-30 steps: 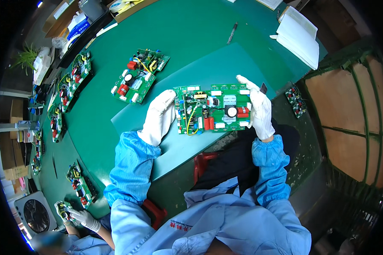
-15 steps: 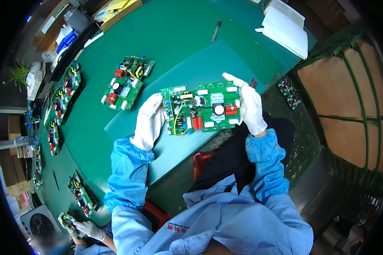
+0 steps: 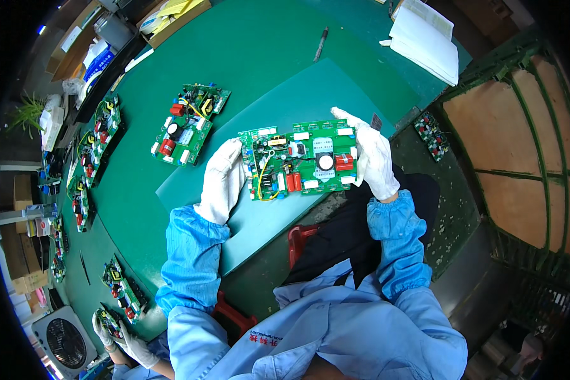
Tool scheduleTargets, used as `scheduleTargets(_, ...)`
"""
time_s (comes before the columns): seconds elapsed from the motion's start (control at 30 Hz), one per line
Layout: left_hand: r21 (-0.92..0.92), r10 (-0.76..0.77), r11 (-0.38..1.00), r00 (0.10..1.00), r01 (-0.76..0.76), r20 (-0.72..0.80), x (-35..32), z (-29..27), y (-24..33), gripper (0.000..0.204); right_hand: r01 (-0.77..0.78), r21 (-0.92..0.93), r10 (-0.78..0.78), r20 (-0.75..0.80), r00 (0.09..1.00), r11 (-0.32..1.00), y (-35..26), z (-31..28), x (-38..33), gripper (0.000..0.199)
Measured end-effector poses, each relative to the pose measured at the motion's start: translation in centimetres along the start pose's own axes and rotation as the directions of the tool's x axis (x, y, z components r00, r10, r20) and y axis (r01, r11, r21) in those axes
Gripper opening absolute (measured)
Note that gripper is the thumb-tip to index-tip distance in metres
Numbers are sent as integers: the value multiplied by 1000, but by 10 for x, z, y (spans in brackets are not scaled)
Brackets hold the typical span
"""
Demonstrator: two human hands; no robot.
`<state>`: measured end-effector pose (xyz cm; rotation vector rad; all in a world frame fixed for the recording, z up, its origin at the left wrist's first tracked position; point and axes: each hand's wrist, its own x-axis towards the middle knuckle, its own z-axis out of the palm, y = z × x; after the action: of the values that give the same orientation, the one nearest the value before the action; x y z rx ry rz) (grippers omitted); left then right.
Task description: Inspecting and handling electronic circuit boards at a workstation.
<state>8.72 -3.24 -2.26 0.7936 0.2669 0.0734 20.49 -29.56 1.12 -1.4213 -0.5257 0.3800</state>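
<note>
A green circuit board point(image 3: 310, 149) is held level in front of me, its component side up. It carries red and white blocks, a round white-topped part and a looped yellow wire. My left hand point(image 3: 221, 177), in a white glove, grips its left edge. Along the right edge my gloved right hand point(image 3: 375, 155) is closed on the board, with a small dark strip showing beside its fingers. Both palms and the underside of the board are hidden. A similar circuit board point(image 3: 190, 123) lies on the table to the left.
More boards point(image 3: 98, 142) line the table's left side. A co-worker's gloved hands point(image 3: 130, 345) hold a board at lower left, near a fan point(image 3: 63, 342). A pen point(image 3: 322, 43) and white papers point(image 3: 422, 44) lie at the far side. At right stands a green-framed rack point(image 3: 513, 158).
My hands and the board stay almost still. At lower left, the co-worker's hands and board have shifted slightly, and the fan shows more fully.
</note>
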Motion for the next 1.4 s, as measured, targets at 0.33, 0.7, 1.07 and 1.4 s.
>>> scheduleTargets(0.33,33,-6,999,1000,6,-9,-2,2,2,22,1,-29,-1,6,1000,1000,-1,-1,0,47)
scheduleTargets(0.7,37,12,999,999,-13,31,-1,-1,0,28,-7,31,6,13,1000,999,3,-2,1,49)
scheduleTargets(1.07,75,12,997,998,-16,55,-5,4,5,33,-8,29,7,15,1000,1000,-2,0,1,48)
scheduleTargets(1.4,68,-12,998,999,9,41,-3,1,4,31,-2,-9,2,0,1000,1000,1,-1,1,48)
